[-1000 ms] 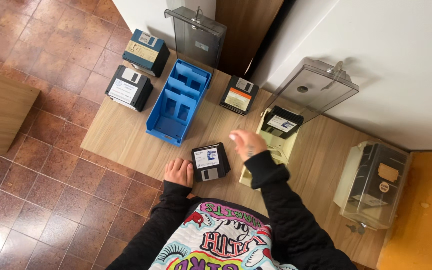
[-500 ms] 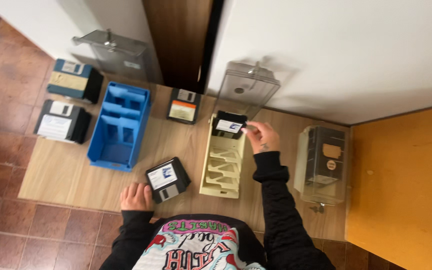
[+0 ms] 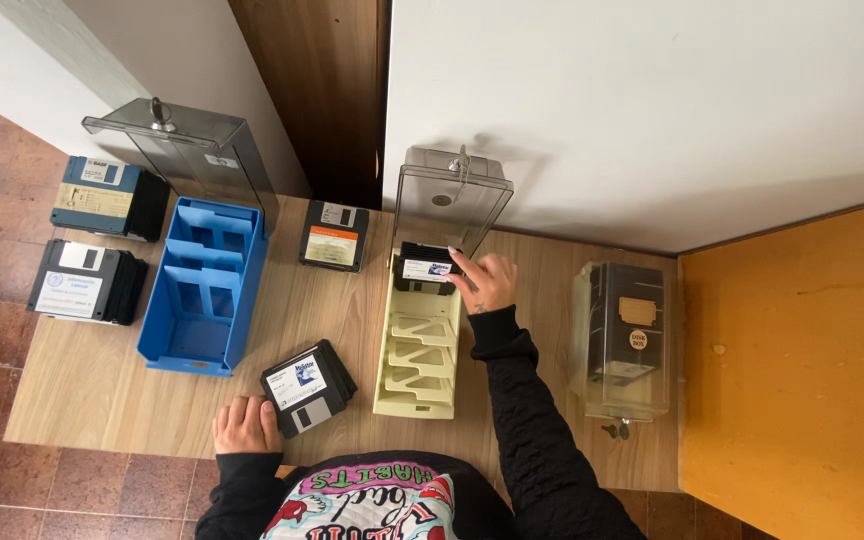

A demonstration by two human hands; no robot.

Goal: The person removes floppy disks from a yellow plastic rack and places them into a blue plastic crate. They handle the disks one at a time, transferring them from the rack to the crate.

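In cream box (image 3: 418,365): right hand (image 3: 487,282) pinching floppy disks (image 3: 426,268); left hand (image 3: 245,425) curled, empty.

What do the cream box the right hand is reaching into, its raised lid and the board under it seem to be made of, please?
The cream box looks like matt moulded plastic: even colour, thin moulded dividers. Its lid seems to be clear smoky plastic, since the wall shows through it. The board looks like pale wood or a wood-look laminate, going by the grain lines; which one I cannot tell. The right hand rests on black diskettes inside.
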